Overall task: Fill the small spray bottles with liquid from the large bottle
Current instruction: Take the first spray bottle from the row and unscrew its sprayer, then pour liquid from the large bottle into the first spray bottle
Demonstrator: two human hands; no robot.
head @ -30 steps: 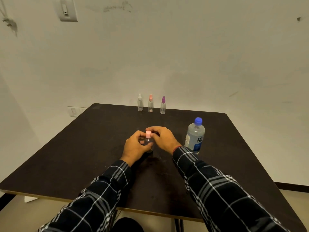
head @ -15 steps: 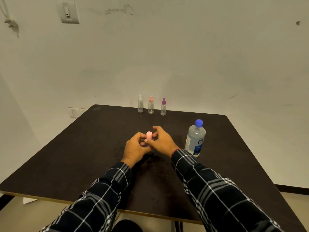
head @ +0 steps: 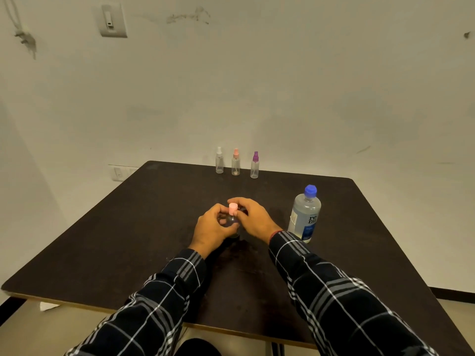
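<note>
small clear spray bottle (head: 233, 220) with a pink cap (head: 233, 208), dead centre of frame on the dark bench (head: 123, 227), left hand (head: 212, 228) gripping its body, right hand (head: 254, 220) pinching the cap, big blue-capped bottle (head: 304, 217) upright centre right

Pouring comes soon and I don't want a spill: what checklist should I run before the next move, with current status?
1. Steadying: left hand grips the small bottle, upright: ok.
2. Cap grip: right hand pinches the pink cap: ok.
3. Is the pink cap loosened: cannot tell.
4. Source open: large bottle has its blue cap on: not ok.
5. Clearance: large bottle stands upright, apart from the right hand: ok.
6. Spares: three spray bottles upright at the far edge of the table: ok.
</note>
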